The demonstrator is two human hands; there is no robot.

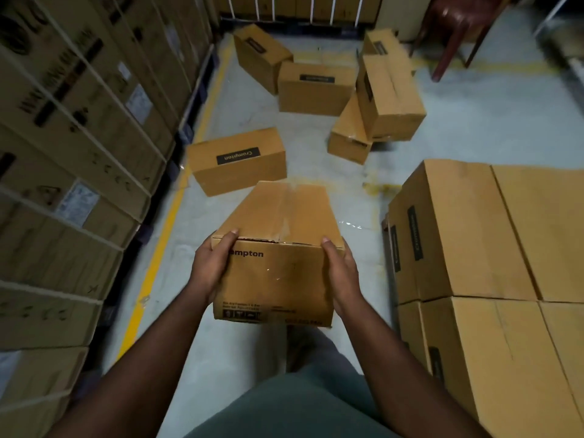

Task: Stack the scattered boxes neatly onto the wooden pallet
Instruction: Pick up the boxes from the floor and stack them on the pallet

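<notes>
We hold one box in front of us above the floor, our left hand and right hand pressed flat against its two sides, thumbs on the top edge. Just to our right stands the stack, at least two layers of boxes set close and square; the pallet under it is hidden from us. We judge the work partly done. Further ahead one box with a label lies alone on the floor, and behind it a loose heap of about five boxes, some tilted and leaning, waits to be carried.
</notes>
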